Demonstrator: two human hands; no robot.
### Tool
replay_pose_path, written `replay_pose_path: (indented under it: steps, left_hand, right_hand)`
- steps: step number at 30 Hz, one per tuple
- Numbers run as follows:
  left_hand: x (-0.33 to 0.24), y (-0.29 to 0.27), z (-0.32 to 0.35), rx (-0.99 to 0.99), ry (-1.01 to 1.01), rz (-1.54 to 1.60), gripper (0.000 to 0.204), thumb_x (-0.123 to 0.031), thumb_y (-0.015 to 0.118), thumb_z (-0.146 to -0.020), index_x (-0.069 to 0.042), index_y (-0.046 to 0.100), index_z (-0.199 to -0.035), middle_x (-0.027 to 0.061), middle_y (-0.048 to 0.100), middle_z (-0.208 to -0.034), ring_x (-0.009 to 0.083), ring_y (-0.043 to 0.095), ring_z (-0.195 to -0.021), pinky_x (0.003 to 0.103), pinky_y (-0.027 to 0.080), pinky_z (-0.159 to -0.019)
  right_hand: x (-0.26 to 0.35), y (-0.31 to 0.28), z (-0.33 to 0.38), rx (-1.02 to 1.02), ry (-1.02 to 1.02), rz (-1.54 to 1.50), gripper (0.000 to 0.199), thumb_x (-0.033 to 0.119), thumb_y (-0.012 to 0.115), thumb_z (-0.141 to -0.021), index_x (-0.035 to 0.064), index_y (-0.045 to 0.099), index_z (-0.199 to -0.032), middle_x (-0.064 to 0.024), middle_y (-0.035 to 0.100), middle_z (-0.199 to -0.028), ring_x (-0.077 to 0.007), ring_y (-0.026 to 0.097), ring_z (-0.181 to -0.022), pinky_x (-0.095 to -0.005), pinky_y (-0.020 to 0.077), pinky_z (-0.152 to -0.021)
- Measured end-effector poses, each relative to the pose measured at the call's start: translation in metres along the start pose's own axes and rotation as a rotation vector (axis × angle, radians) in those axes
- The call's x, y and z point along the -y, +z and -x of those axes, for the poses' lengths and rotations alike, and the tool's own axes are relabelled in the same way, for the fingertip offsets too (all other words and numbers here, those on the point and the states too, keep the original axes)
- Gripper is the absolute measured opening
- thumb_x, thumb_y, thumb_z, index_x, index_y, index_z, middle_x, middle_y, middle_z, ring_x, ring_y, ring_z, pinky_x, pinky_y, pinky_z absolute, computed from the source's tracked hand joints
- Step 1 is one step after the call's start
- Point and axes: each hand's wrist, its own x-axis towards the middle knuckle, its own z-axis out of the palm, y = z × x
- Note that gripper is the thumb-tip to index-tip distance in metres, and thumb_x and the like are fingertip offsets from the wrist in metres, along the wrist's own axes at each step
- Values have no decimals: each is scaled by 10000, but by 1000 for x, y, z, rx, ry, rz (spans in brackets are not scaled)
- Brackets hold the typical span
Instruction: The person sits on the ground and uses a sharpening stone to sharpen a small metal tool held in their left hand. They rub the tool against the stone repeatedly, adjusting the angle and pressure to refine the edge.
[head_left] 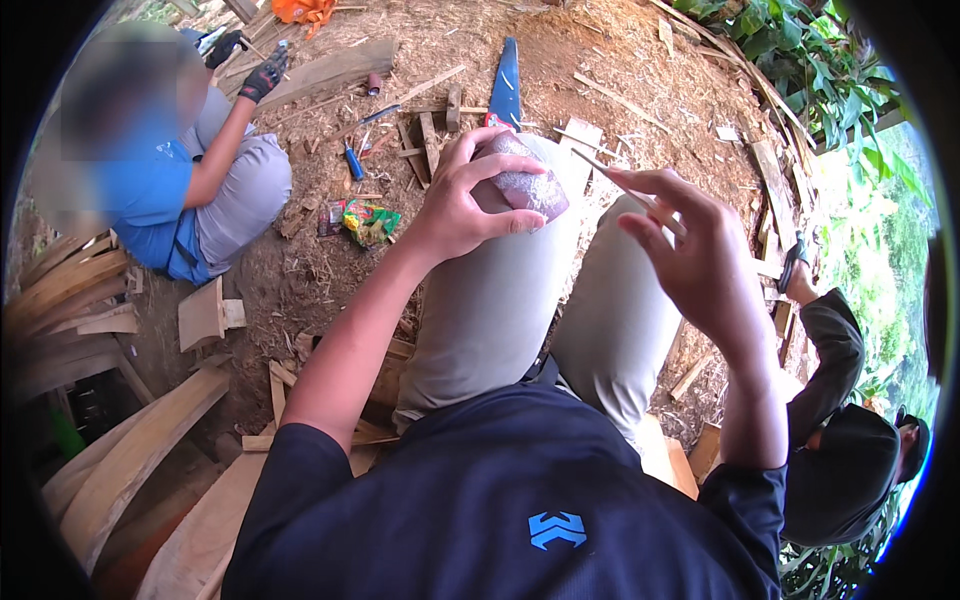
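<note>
I sit with my knees up in grey trousers (pixel 500 300). My left hand (pixel 462 195) rests on my left knee, closed over a small clear plastic bag (pixel 530 185) with pinkish contents. My right hand (pixel 690 255) is raised above my right knee and pinches a thin pale stick (pixel 605 172) between thumb and fingers; the stick points up and to the left, toward the bag.
A person in blue (pixel 165 180) with black gloves sits at the left. Another person in dark clothes and a cap (pixel 850 450) crouches at the right. A saw with a blue blade (pixel 505 85), wood offcuts, planks (pixel 140 450) and a green wrapper (pixel 368 220) lie on sawdust.
</note>
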Motion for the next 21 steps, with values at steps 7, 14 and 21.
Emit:
replay_pose_path:
  steps: [7,14,21]
  left_hand:
    - [-1,2,1,-12,-5,19,551,-402,905,-676,-223,734,-1169,144,471,-1404,342,429,-1346,484,333,-1152]
    - [-1,-1,4,-26,-8,20,542,-398,904,-679,-228,738,-1166,145,472,-1411,342,426,-1352,481,323,-1156]
    - [-3,-2,4,-26,-9,7,543,-432,900,-682,-243,744,-1167,149,461,-1432,350,403,-1374,483,310,-1164]
  right_hand:
    - [-35,3,22,-98,427,-758,335,113,483,-1052,68,531,-1380,-88,652,-901,-112,628,-708,-249,524,-565]
    - [-40,8,24,-165,269,-1455,329,171,553,-1011,-39,499,-1258,-287,667,-1168,-303,699,-931,-352,568,-787]
    - [-49,29,11,-5,341,-1028,484,394,340,-1097,25,618,-953,-89,622,-709,-166,615,-582,-299,494,-548]
